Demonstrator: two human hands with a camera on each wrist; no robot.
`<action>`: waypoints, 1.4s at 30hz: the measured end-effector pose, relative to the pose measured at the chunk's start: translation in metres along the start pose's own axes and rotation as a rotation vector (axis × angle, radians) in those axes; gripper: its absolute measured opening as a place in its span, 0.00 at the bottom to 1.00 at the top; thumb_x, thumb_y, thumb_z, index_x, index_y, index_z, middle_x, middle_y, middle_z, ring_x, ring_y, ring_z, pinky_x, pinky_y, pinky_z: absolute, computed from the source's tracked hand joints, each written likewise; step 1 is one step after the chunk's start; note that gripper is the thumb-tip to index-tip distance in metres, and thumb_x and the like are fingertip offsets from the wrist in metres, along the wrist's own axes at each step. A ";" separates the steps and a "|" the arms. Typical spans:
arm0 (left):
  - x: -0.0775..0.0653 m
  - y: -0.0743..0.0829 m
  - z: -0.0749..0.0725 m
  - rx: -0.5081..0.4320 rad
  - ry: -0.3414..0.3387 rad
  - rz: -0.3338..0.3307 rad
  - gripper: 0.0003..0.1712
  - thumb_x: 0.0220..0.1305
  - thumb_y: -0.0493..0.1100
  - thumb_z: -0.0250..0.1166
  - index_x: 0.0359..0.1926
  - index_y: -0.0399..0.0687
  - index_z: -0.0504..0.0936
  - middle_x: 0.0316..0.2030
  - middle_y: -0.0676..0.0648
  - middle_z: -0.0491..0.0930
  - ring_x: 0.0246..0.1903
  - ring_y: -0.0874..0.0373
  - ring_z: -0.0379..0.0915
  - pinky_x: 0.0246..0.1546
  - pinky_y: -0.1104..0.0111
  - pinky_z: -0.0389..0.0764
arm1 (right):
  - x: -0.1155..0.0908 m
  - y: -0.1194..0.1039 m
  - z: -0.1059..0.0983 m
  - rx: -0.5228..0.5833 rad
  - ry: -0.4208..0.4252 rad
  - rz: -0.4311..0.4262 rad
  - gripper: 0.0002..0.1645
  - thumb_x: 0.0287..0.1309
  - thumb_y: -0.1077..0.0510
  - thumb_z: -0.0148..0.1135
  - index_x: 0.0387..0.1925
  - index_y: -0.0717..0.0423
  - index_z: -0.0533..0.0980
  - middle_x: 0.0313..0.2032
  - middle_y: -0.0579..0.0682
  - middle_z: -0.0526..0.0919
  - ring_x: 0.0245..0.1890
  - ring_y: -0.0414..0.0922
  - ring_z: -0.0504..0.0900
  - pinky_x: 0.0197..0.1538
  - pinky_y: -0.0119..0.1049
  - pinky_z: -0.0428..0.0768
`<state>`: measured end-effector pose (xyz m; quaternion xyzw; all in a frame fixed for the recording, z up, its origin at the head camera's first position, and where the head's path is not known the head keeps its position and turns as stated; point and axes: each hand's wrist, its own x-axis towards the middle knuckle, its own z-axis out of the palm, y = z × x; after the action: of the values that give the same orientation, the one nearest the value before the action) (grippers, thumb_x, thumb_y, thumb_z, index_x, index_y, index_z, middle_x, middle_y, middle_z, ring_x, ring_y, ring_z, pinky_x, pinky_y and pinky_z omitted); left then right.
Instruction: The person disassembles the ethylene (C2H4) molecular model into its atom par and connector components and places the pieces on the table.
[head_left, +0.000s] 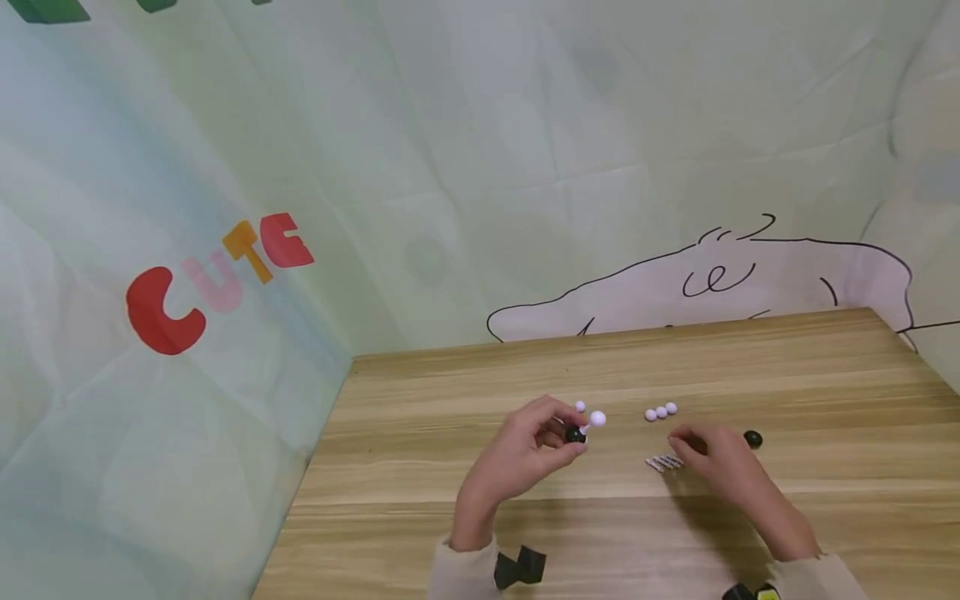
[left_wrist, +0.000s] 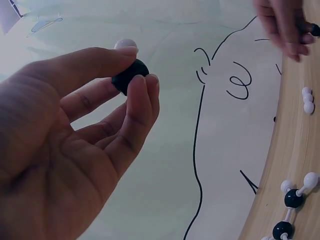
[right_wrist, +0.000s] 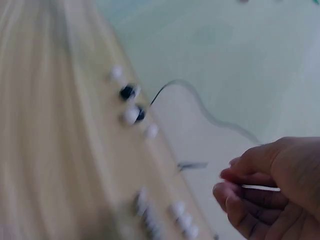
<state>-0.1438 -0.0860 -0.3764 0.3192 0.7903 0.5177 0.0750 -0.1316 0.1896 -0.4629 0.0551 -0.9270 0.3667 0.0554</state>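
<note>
My left hand (head_left: 517, 454) pinches a black ball (left_wrist: 129, 77) between thumb and fingertips. A white ball (head_left: 597, 418) is joined to that black ball by a pale stick. My right hand (head_left: 716, 458) hovers over a small row of short grey connector sticks (head_left: 664, 462). Its fingers are loosely bent, and nothing shows between them in the right wrist view. Mostly hidden behind my left hand in the head view, a joined model of black balls (left_wrist: 294, 198) and white balls (left_wrist: 311, 180) lies on the table.
Beyond the sticks, three white balls (head_left: 661, 412) lie in a row. A loose black ball (head_left: 753, 439) sits beside my right hand. The wooden table (head_left: 420, 433) ends at a printed cloth backdrop (head_left: 465, 167) behind and on the left.
</note>
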 end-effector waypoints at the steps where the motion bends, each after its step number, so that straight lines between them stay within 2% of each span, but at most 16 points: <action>1: 0.000 0.001 0.000 0.005 -0.006 0.001 0.13 0.60 0.35 0.67 0.47 0.40 0.79 0.44 0.43 0.79 0.36 0.61 0.77 0.38 0.74 0.81 | -0.001 -0.009 -0.003 0.038 0.012 -0.013 0.10 0.62 0.56 0.61 0.39 0.57 0.82 0.35 0.49 0.86 0.35 0.41 0.81 0.36 0.36 0.79; 4: 0.002 0.001 0.002 0.037 -0.025 0.019 0.12 0.60 0.36 0.66 0.46 0.42 0.79 0.41 0.44 0.79 0.35 0.64 0.76 0.37 0.74 0.81 | -0.006 -0.039 -0.012 0.185 0.023 -0.069 0.12 0.66 0.50 0.57 0.43 0.51 0.80 0.33 0.45 0.84 0.31 0.37 0.81 0.32 0.32 0.79; 7: 0.003 0.002 0.005 0.084 -0.047 0.045 0.10 0.61 0.37 0.66 0.44 0.43 0.79 0.39 0.46 0.79 0.33 0.67 0.75 0.37 0.75 0.80 | -0.011 -0.065 -0.019 0.337 0.009 -0.152 0.08 0.66 0.50 0.57 0.42 0.46 0.79 0.28 0.44 0.81 0.25 0.37 0.79 0.27 0.32 0.78; 10: 0.004 0.004 0.008 0.111 -0.071 0.056 0.09 0.61 0.38 0.66 0.43 0.44 0.79 0.37 0.48 0.80 0.32 0.69 0.74 0.37 0.76 0.79 | -0.013 -0.080 -0.021 0.403 -0.012 -0.200 0.05 0.64 0.52 0.60 0.41 0.44 0.79 0.25 0.43 0.80 0.23 0.38 0.78 0.26 0.33 0.77; 12: 0.005 0.004 0.009 0.114 -0.084 0.067 0.08 0.61 0.38 0.65 0.42 0.43 0.79 0.35 0.48 0.81 0.30 0.70 0.73 0.36 0.76 0.79 | -0.014 -0.085 -0.020 0.409 -0.023 -0.198 0.05 0.62 0.51 0.62 0.40 0.44 0.78 0.25 0.42 0.80 0.23 0.38 0.78 0.26 0.33 0.76; 16: 0.004 0.005 0.010 0.105 -0.096 0.077 0.08 0.60 0.38 0.67 0.40 0.43 0.80 0.32 0.47 0.81 0.28 0.70 0.72 0.33 0.78 0.77 | -0.013 -0.085 -0.017 0.440 -0.060 -0.208 0.06 0.61 0.53 0.63 0.39 0.49 0.78 0.24 0.46 0.80 0.22 0.39 0.78 0.26 0.33 0.77; 20: 0.004 0.003 0.010 0.081 -0.126 0.086 0.07 0.59 0.38 0.68 0.38 0.43 0.80 0.30 0.47 0.82 0.26 0.71 0.72 0.31 0.78 0.77 | -0.012 -0.081 -0.014 0.474 -0.088 -0.282 0.04 0.61 0.58 0.62 0.38 0.52 0.78 0.24 0.48 0.80 0.23 0.40 0.78 0.25 0.33 0.77; 26: 0.003 0.004 0.007 0.040 -0.184 0.074 0.06 0.60 0.38 0.67 0.37 0.43 0.79 0.30 0.45 0.83 0.27 0.72 0.73 0.32 0.77 0.79 | -0.012 -0.078 -0.014 0.502 -0.098 -0.336 0.05 0.61 0.61 0.62 0.38 0.50 0.78 0.29 0.45 0.82 0.27 0.37 0.80 0.27 0.32 0.78; 30: 0.004 0.005 0.005 0.028 -0.215 0.053 0.06 0.60 0.38 0.66 0.37 0.42 0.79 0.30 0.44 0.83 0.27 0.72 0.74 0.32 0.77 0.79 | -0.011 -0.076 -0.012 0.535 -0.113 -0.355 0.06 0.60 0.63 0.62 0.39 0.52 0.78 0.28 0.45 0.82 0.27 0.37 0.80 0.27 0.34 0.79; 37: 0.004 0.006 0.001 0.040 -0.235 0.038 0.04 0.61 0.37 0.66 0.35 0.43 0.78 0.28 0.44 0.83 0.25 0.73 0.72 0.30 0.78 0.78 | -0.004 -0.068 -0.004 0.647 -0.160 -0.410 0.09 0.60 0.69 0.60 0.41 0.56 0.78 0.29 0.44 0.82 0.26 0.40 0.81 0.26 0.36 0.80; 42: 0.003 0.006 -0.002 0.048 -0.248 0.042 0.04 0.61 0.37 0.66 0.35 0.42 0.78 0.27 0.44 0.82 0.24 0.73 0.71 0.29 0.78 0.77 | -0.002 -0.068 0.000 0.660 -0.173 -0.427 0.10 0.60 0.69 0.60 0.41 0.56 0.78 0.31 0.47 0.84 0.28 0.40 0.82 0.27 0.35 0.80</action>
<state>-0.1441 -0.0844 -0.3694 0.3989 0.7802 0.4567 0.1537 -0.1202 0.1411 -0.4173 0.2918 -0.7284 0.6192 0.0313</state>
